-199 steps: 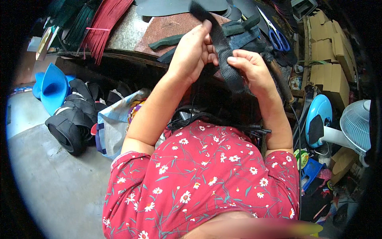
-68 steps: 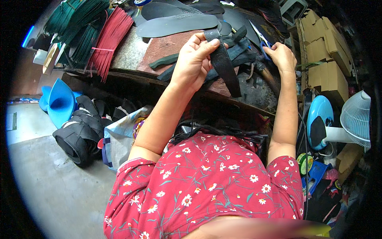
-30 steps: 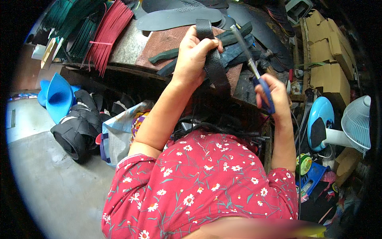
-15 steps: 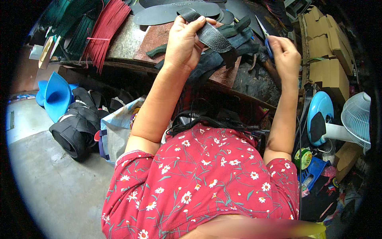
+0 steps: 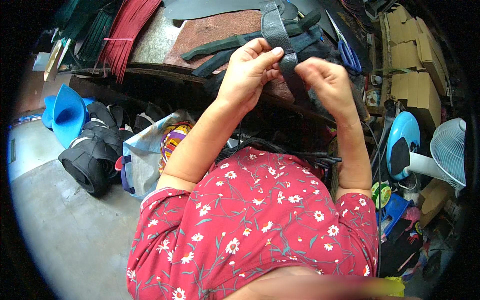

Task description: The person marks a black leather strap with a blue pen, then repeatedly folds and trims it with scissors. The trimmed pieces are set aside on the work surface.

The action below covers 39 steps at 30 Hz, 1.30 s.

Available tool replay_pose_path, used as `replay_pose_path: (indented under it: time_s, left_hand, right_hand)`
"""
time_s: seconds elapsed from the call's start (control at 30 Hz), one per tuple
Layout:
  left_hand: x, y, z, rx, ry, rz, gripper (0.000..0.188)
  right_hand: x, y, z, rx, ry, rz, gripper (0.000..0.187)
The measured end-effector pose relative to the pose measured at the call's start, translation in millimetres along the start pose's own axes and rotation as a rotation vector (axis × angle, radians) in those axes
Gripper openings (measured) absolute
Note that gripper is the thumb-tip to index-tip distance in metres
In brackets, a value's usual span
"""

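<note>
My left hand (image 5: pixel 254 70) pinches a black grained leather strap (image 5: pixel 276 34) between thumb and fingers, its upper part standing up over the workbench. Below the thumb, a darker end of the strap hangs down between my hands. Close to that end's right side is my right hand (image 5: pixel 327 85), fingers curled in and a little blurred; what they hold, if anything, is hidden. Scissors with blue handles (image 5: pixel 348 56) lie on the bench beyond my right hand, blades pointing away. Dark green and black leather strips (image 5: pixel 220 46) are spread on the bench behind my left hand.
Bundles of red strips (image 5: pixel 125 37) and dark green strips hang over the bench's left edge. Black rolls (image 5: pixel 87 167) and a cloth bag (image 5: pixel 142 155) stand on the floor at left. Cardboard boxes (image 5: pixel 417 90) and a fan (image 5: pixel 447 150) are at right.
My right hand has let go of the scissors, which now lie on the bench, and has moved left to the strap. My left hand has moved slightly right and lower, turning the strap more upright.
</note>
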<state>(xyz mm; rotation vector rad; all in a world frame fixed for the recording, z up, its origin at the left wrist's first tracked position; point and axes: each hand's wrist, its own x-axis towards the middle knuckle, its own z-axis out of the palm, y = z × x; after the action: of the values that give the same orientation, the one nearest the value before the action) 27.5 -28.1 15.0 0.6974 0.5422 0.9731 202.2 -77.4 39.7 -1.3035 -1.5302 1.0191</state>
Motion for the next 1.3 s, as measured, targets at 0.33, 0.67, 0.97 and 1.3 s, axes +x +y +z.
replay_pose_path:
  time_s: [0.33,0.67,0.97,1.3]
  left_hand:
    - [3,-2,0,-0.121,-0.100,-0.074,0.017]
    - [5,-1,-4,-0.214,-0.222,-0.207,0.022]
    - [5,-1,-3,-0.141,-0.104,-0.151,0.022]
    - [-4,6,18,0.117,-0.035,0.014,0.019]
  right_hand:
    - [13,-7,5,-0.050,0.205,-0.277,0.013]
    - [22,4,-5,0.105,0.033,-0.366,0.009]
    - [18,-1,-6,-0.059,0.159,-0.332,0.010]
    - [9,-9,-10,-0.138,0.051,-0.356,0.010]
